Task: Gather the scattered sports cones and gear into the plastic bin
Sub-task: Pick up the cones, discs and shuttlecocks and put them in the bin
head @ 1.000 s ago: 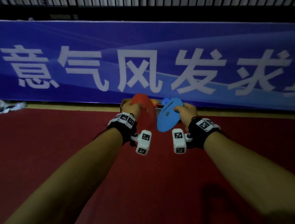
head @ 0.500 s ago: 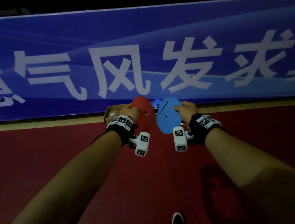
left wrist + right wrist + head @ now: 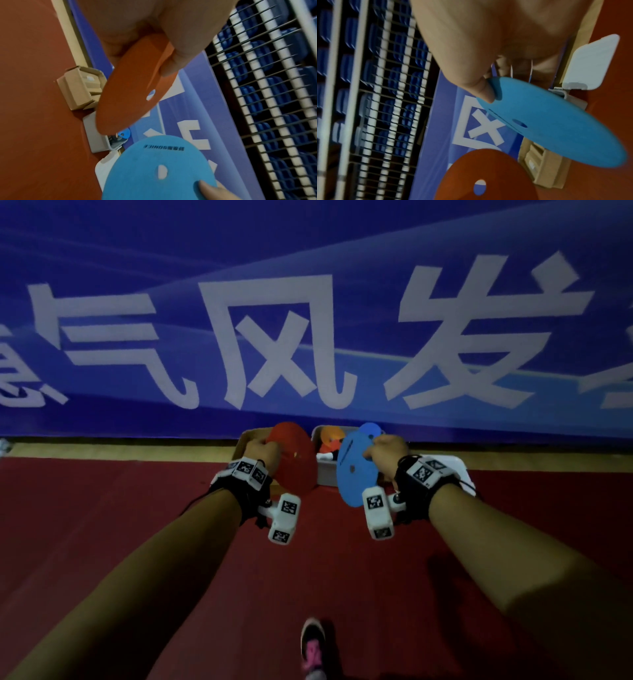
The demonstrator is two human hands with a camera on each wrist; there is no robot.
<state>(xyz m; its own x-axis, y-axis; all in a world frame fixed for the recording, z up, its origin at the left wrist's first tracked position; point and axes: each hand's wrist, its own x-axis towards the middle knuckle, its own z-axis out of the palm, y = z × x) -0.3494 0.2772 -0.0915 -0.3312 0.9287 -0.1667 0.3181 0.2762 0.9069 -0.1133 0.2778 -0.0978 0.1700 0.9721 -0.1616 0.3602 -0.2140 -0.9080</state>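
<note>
Red court flooring runs to a blue banner. Plastic bin (image 3: 323, 474) sits far, between both hands. Left hand (image 3: 262, 451) pinches the red disc (image 3: 294, 460); right hand (image 3: 387, 451) pinches the blue disc (image 3: 356, 474), nearer the bin.

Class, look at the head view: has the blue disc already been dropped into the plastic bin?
No, the right hand holds the blue disc in front of the bin.
</note>
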